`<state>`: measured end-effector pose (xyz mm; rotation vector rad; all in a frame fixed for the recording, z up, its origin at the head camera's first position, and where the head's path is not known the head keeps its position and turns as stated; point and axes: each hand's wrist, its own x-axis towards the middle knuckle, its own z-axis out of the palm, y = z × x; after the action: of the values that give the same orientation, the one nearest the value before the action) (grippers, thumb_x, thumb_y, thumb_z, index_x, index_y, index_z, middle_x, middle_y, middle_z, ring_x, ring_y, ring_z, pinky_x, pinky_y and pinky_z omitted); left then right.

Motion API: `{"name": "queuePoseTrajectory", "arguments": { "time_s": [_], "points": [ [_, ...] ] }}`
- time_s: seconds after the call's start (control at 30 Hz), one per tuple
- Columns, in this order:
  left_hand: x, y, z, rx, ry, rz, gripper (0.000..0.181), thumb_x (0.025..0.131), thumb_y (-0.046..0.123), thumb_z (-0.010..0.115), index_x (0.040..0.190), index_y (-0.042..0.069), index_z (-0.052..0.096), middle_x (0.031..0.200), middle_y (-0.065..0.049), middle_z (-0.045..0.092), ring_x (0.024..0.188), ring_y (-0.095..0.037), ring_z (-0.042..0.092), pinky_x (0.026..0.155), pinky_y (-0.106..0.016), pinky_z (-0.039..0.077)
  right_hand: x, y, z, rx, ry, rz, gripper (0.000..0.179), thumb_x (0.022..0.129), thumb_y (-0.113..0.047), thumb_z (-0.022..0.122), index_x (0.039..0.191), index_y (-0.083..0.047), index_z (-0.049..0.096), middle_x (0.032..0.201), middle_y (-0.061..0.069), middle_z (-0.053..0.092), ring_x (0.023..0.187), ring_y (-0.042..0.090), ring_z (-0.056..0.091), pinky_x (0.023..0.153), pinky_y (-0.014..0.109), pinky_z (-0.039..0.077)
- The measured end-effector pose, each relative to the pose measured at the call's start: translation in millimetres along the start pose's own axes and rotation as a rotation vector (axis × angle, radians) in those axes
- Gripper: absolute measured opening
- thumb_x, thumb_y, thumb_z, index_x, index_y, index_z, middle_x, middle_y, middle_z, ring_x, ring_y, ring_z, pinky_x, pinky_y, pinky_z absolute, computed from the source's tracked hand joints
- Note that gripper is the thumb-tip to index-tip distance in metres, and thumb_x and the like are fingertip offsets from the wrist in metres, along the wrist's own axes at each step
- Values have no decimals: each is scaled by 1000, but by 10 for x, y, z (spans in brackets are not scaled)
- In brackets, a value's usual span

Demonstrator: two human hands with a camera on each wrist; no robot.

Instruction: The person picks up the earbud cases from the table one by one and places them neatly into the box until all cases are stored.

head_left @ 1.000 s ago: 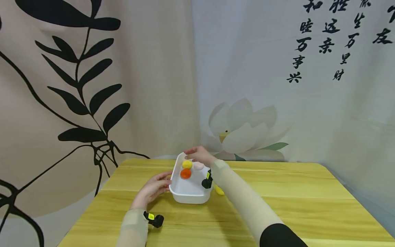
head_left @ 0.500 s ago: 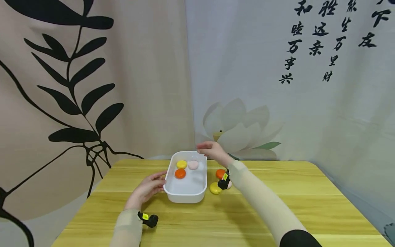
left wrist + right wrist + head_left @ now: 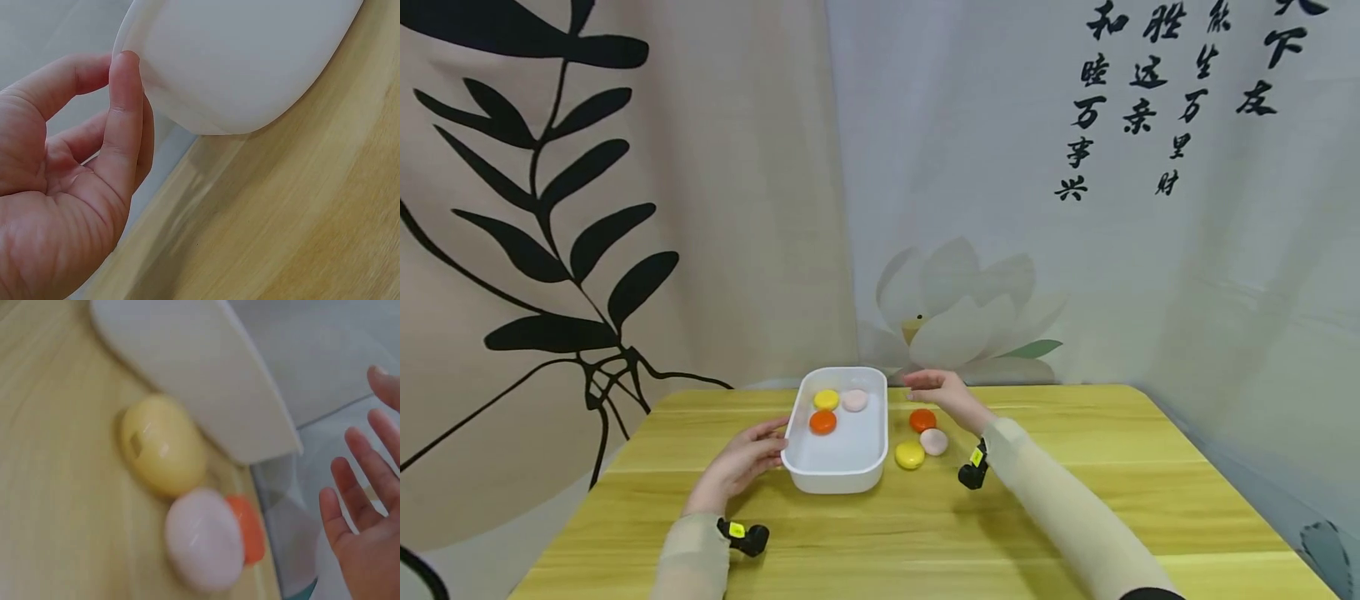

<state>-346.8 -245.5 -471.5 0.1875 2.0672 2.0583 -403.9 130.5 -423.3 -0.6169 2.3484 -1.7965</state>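
Note:
A white rectangular plastic tub (image 3: 838, 462) stands on the table; inside it lie a yellow rounded piece (image 3: 826, 400), a pale pink one (image 3: 854, 401) and an orange one (image 3: 823, 422). My left hand (image 3: 748, 458) holds the tub's left side, thumb and fingertips at its rim (image 3: 187, 125). On the table just right of the tub, a second orange piece (image 3: 922, 420), a pink one (image 3: 934, 442) and a yellow one (image 3: 910, 455) sit close together. My right hand (image 3: 947, 395) hovers beyond them, holding nothing, its fingers (image 3: 359, 481) spread in the right wrist view.
The wooden table (image 3: 1037, 500) ends at a far edge close behind the tub. A printed curtain (image 3: 752, 167) with plant drawings and black characters hangs beyond. Each wrist wears a small black camera (image 3: 973, 468).
My right hand has moved from over the tub to its right and lowered, uncovering the pieces on the table. The left hand stays at the tub's side. The view has turned slightly right.

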Motion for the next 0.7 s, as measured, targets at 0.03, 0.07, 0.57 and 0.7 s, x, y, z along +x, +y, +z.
{"name": "queuePoseTrajectory", "arguments": {
  "time_s": [0.03, 0.07, 0.57, 0.7],
  "points": [
    [3, -2, -6, -2, 1, 2, 60, 95, 7, 59, 147, -5, 33, 113, -19, 54, 83, -17, 60, 75, -26, 54, -26, 42, -24, -1, -10, -1, 42, 91, -12, 67, 128, 5, 58, 127, 18, 60, 111, 25, 59, 99, 42, 45],
    [5, -3, -8, -4, 6, 1, 60, 94, 7, 60, 147, -5, 33, 111, -17, 55, 82, -17, 60, 75, -26, 54, -50, 83, -48, -3, -16, 6, 41, 91, -13, 68, 128, 4, 59, 127, 17, 60, 111, 25, 59, 99, 43, 45],
    [1, 8, -3, 10, 22, -20, 57, 96, 5, 57, 147, -4, 33, 122, -26, 50, 86, -21, 60, 76, -25, 54, -287, 521, -213, -59, -79, 81, 39, 87, -16, 71, 121, 1, 65, 120, 13, 65, 105, 19, 59, 90, 35, 46],
    [10, 7, 3, 7, 30, -26, 56, 96, 5, 57, 146, -4, 34, 122, -26, 50, 86, -21, 60, 75, -25, 54, -312, 561, -203, -74, -70, 116, 37, 86, -18, 73, 118, -1, 67, 119, 9, 65, 106, 19, 57, 89, 34, 43]
  ]
}}
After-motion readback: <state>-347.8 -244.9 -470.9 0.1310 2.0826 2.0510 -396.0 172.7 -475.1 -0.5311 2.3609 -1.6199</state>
